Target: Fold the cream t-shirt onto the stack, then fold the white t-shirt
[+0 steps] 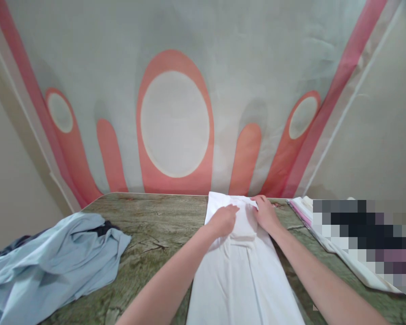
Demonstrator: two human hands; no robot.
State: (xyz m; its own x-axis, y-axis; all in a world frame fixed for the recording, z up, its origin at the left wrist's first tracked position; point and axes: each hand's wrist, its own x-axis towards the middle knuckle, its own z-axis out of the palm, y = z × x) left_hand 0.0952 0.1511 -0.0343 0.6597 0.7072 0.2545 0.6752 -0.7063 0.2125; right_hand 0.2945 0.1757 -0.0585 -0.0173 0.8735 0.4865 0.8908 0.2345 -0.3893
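A white garment (243, 271), folded into a long narrow strip, lies on the wood-patterned table and runs toward me. Near its far end a smaller folded flap (244, 230) rests on top of the strip. My left hand (224, 220) lies on the left side of that far part, fingers stretched over the cloth. At the far right edge, my right hand (265, 213) has its fingers and thumb around the fabric border. Some fingertips are partly hidden by the hands themselves, and the near end of the garment runs out of view.
A crumpled light blue garment (64, 262) with dark cloth (107, 228) behind it lies on the left of the table (155, 225). White and pink folded cloths (325, 232) lie on the right, partly covered by a blurred patch. A patterned backdrop (176, 122) stands behind the table.
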